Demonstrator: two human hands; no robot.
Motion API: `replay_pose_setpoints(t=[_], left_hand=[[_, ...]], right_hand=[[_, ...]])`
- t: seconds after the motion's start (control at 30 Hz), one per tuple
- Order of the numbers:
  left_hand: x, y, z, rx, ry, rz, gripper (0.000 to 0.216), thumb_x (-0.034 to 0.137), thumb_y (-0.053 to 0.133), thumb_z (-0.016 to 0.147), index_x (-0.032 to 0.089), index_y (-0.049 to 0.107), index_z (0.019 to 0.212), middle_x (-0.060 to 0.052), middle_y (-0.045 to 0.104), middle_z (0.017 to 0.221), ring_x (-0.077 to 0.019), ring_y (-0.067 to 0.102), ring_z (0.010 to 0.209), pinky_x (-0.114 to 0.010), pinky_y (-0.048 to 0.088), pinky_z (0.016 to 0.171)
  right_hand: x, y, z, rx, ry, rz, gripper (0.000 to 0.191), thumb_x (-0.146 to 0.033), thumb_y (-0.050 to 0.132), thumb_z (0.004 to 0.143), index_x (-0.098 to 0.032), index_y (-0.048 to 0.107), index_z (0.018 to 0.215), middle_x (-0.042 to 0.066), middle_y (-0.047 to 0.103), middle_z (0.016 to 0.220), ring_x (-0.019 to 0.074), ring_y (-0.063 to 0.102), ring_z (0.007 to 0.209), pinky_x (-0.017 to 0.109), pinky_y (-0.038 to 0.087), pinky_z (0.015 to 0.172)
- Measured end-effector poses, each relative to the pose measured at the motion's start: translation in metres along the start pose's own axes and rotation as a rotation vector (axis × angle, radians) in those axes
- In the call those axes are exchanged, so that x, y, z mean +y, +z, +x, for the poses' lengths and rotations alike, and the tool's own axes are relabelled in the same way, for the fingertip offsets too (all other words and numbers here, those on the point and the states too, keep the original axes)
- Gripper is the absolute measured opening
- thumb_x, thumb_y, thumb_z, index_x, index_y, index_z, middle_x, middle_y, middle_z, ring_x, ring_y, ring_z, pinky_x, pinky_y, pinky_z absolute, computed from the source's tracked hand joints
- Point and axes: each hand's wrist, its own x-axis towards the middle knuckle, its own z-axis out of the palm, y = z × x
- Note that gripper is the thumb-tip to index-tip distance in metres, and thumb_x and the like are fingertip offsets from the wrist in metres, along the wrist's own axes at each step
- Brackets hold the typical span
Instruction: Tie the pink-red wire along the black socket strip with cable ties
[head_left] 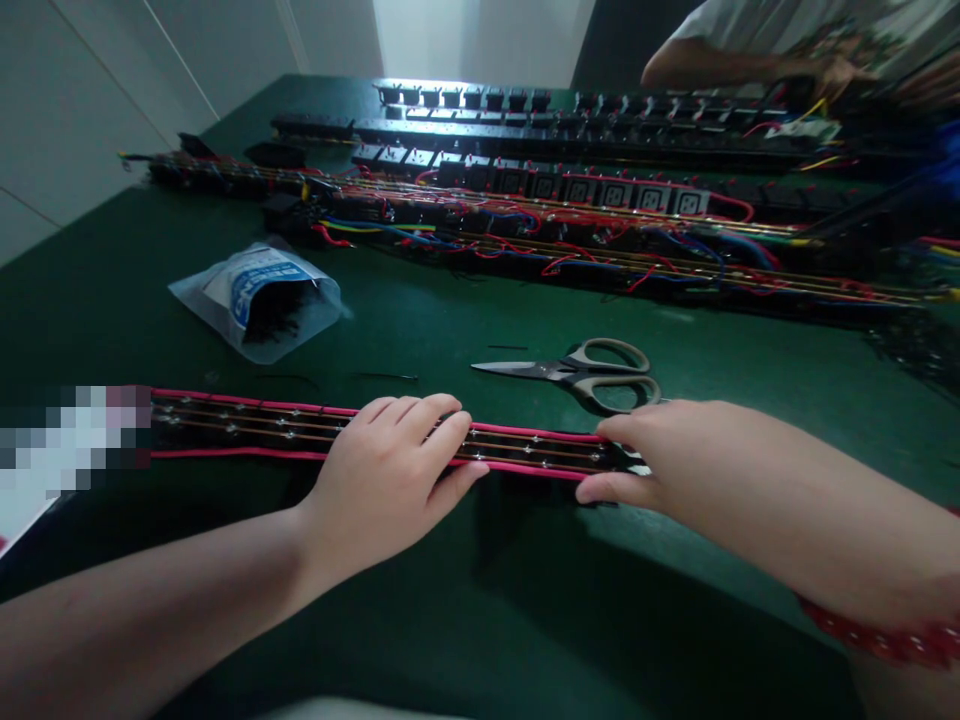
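Note:
A long black socket strip, with copper-coloured rails, solder points and a red wire along each edge, lies across the green table. My left hand is closed over the middle of it, fingers on the far edge and thumb on the near edge. At its right end, my right hand grips the strip between thumb and fingers; part of that end is hidden by the hand. Just beyond the right hand lie scissors with grey-and-black handles, blades pointing left.
An open plastic bag of black ties stands beyond the strip, with loose black ties nearby. Several wired socket strips fill the table's far side. At the far right, another person's hands are over wiring. A pixelated patch covers the left end.

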Motion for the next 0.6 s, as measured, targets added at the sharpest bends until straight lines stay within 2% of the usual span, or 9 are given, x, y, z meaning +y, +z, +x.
replay_pose_setpoints(t=[0.1, 0.17, 0.3, 0.47, 0.6], left_hand=[[0.0, -0.002, 0.001, -0.022, 0.001, -0.001, 0.032, 0.041, 0.047, 0.099, 0.018, 0.062, 0.116, -0.006, 0.069, 0.114, -0.0222, 0.065, 0.096, -0.038, 0.052, 0.077], [0.0, -0.003, 0.001, -0.04, -0.005, -0.004, 0.032, 0.042, 0.046, 0.1, 0.018, 0.062, 0.115, -0.005, 0.07, 0.111, -0.0219, 0.065, 0.093, -0.038, 0.051, 0.075], [0.0, -0.004, 0.002, -0.073, -0.02, -0.012, 0.032, 0.042, 0.044, 0.101, 0.018, 0.061, 0.115, -0.006, 0.07, 0.11, -0.0224, 0.064, 0.093, -0.038, 0.05, 0.073], [0.0, -0.002, 0.004, -0.091, -0.064, -0.033, 0.031, 0.041, 0.043, 0.101, 0.019, 0.061, 0.114, -0.005, 0.07, 0.108, -0.022, 0.062, 0.091, -0.039, 0.049, 0.075], [0.0, 0.001, 0.004, -0.072, -0.1, -0.018, 0.032, 0.042, 0.044, 0.1, 0.019, 0.062, 0.113, -0.007, 0.07, 0.106, -0.0236, 0.062, 0.091, -0.041, 0.049, 0.076]], right_hand=[[0.0, -0.001, -0.001, 0.015, -0.036, -0.01, 0.044, -0.066, 0.065, 0.078, -0.025, 0.074, 0.088, 0.005, 0.071, 0.069, 0.0241, 0.064, 0.055, 0.031, 0.033, 0.047], [-0.001, -0.002, 0.0, 0.054, -0.137, 0.008, 0.035, -0.059, 0.068, 0.08, -0.026, 0.074, 0.091, 0.004, 0.072, 0.075, 0.0226, 0.065, 0.058, 0.031, 0.037, 0.049], [-0.008, -0.006, 0.005, 0.168, -0.355, 0.044, 0.026, -0.049, 0.07, 0.084, -0.024, 0.073, 0.092, 0.005, 0.072, 0.086, 0.0233, 0.067, 0.073, 0.036, 0.049, 0.064], [-0.016, -0.008, 0.009, 0.251, -0.386, 0.088, 0.026, -0.045, 0.075, 0.08, -0.023, 0.073, 0.092, 0.004, 0.072, 0.083, 0.0239, 0.067, 0.075, 0.038, 0.051, 0.068], [-0.026, 0.002, 0.011, 0.371, -0.383, 0.144, 0.029, -0.042, 0.075, 0.081, -0.019, 0.071, 0.098, 0.006, 0.072, 0.089, 0.0238, 0.067, 0.083, 0.038, 0.052, 0.074]])
